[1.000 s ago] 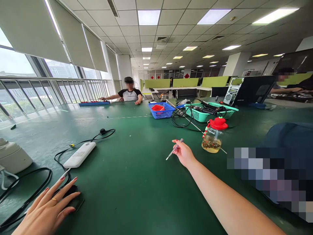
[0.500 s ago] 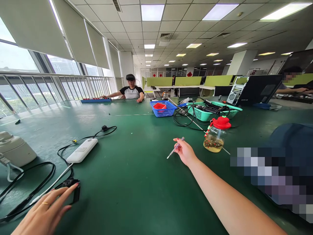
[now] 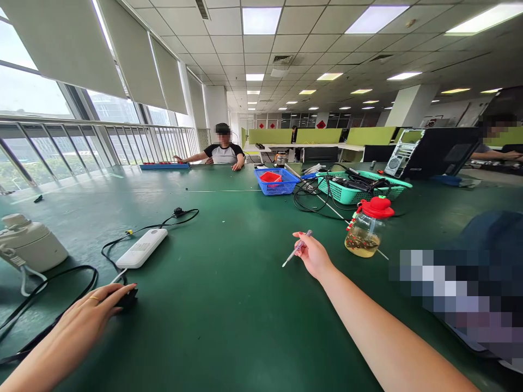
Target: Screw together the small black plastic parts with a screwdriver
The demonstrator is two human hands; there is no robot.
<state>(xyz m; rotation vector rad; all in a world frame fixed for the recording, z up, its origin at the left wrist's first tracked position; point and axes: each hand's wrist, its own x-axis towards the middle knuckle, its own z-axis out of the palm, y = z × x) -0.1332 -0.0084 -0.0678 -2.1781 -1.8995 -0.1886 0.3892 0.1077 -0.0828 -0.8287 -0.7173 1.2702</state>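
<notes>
Right hand: here at mid-desk, the right hand (image 3: 312, 256) has its fingers closed round a screwdriver (image 3: 290, 258), a slim one with a see-through, purplish handle.
Screwdriver: tilted, handle end up and to the right, tip angled down to the left; whether that tip meets the green desk (image 3: 229, 326), I can't tell.
Left hand: over on the near left, the left hand (image 3: 86, 311) lies palm down, fingertips at a small black object (image 3: 129, 301); resting on it or gripping it, no telling, the fingers hide too much.
White adapter: just beyond those fingers, the white adapter (image 3: 142, 249) lies flat, a white lead running toward the left hand.
Jar: red-lidded and part-filled with yellowish liquid, the jar (image 3: 363, 240) stands upright, to the right of the right hand.
Baskets: further back, a blue basket (image 3: 278, 188) with a red container (image 3: 271, 177) inside, and a green basket (image 3: 340, 193) heaped with black cables.
Far side: a seated person (image 3: 224, 154), one arm stretched toward a long blue tray (image 3: 165, 166).
</notes>
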